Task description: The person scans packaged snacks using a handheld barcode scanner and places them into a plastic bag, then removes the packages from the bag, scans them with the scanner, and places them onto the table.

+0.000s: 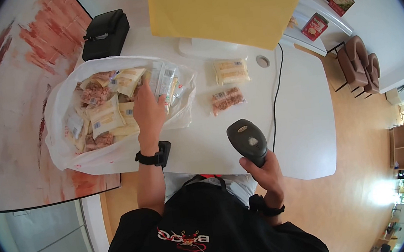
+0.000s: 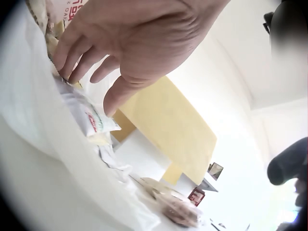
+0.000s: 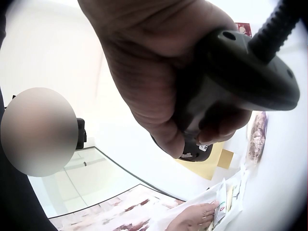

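A white plastic bag (image 1: 59,137) lies spread on the white table, full of packets. My left hand (image 1: 149,109) reaches into it, fingers against the packets beside a silver packet (image 1: 163,80). Seen from the left wrist, the fingers of that hand (image 2: 130,43) are extended and the thumb stands apart, close to a white packet (image 2: 86,113). My right hand (image 1: 267,172) grips the handle of a black barcode scanner (image 1: 247,140) over the table's front edge; the right wrist view shows its cord (image 3: 276,33). Right of the bag lie a pale yellow packet (image 1: 231,71) and a reddish-brown packet (image 1: 228,100).
Behind the bag stands a black printer-like device (image 1: 106,35). A large yellow board (image 1: 223,9) rises at the table's back. A black cable (image 1: 278,92) runs along the right, beside a round table hole (image 1: 263,61). Red boxes (image 1: 314,26) sit on a shelf at the back right.
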The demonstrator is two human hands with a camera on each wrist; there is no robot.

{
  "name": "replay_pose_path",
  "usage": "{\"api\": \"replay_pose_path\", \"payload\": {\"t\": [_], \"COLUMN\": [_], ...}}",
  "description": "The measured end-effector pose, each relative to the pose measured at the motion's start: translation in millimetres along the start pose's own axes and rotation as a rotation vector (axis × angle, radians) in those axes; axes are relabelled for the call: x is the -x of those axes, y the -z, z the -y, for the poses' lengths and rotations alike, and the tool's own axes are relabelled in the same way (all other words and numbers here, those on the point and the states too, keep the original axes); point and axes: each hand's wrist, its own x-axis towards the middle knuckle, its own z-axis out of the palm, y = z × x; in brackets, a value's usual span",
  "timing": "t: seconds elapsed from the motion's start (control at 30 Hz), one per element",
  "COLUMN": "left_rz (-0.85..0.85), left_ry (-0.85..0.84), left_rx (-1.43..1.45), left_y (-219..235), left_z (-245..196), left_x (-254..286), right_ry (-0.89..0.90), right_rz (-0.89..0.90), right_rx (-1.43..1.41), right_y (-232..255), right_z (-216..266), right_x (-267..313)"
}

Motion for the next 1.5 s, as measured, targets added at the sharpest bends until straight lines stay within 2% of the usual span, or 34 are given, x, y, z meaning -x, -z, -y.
{"api": "replay_pose_path", "payload": {"t": [0.03,0.1,0.23,0.3,0.33,0.4,0.43,0.5,0.53,0.63,0.77,0.83,0.97,1.03,1.07,1.13,1.17,1.23,1.37,1.43,1.47,1.5], "left_rz": [-0.001,0.105,0.091,0.244,0.245,0.220,0.221,0.645,0.645,0.845,0.886,0.983,0.995,1.012,1.012,1.034,1.036,0.928,0.816,0.504,0.503,0.416], "left_ry": [-0.001,0.096,0.099,0.192,0.192,0.120,0.123,0.276,0.280,0.190,0.185,0.196,0.162,0.106,0.106,0.222,0.219,0.327,0.298,0.168,0.167,0.028], "left_rx": [0.001,-0.050,-0.133,0.032,0.033,0.553,0.552,1.158,1.157,1.159,1.121,1.136,1.073,0.893,0.893,0.988,0.988,1.125,1.295,1.108,1.107,0.888], "left_y": [3,11,13,31,28,21,25,36,37,35,34,31,21,20,18,14,11,7,-6,-17,-21,-25], "left_z": [-1,-5,-10,-29,-29,-26,-31,-48,-53,-60,-64,-62,-57,-55,-54,-52,-53,-58,-73,-80,-77,-73], "left_x": [-2,-5,-1,3,7,18,21,26,28,34,39,42,56,62,65,71,71,71,48,45,44,44], "right_ry": [0.002,0.001,0.002,0.001,0.000,0.000,-0.002,0.021,0.019,0.066,0.132,0.167,0.116,0.125,0.125,0.143,0.143,0.125,0.086,0.079,0.080,0.070], "right_rz": [-0.001,0.002,-0.008,-0.026,-0.027,-0.038,-0.036,-0.013,-0.010,-0.005,-0.032,-0.071,-0.064,-0.094,-0.094,-0.146,-0.148,-0.184,-0.187,-0.168,-0.167,-0.165], "right_rx": [0.000,-0.016,0.014,0.004,0.005,-0.005,-0.004,-0.039,-0.039,-0.108,-0.241,-0.267,-0.198,-0.193,-0.193,-0.206,-0.207,-0.233,-0.262,-0.222,-0.223,-0.212], "right_y": [0,0,1,1,1,3,3,4,3,3,3,1,4,3,2,2,3,5,6,6,6,6], "right_z": [-1,-2,0,-1,-2,-4,-4,-5,-5,-4,-8,-13,-15,-15,-17,-20,-19,-17,-15,-16,-16,-15], "right_x": [0,0,2,3,3,4,5,6,6,9,10,8,7,6,4,1,1,1,3,3,4,5]}}
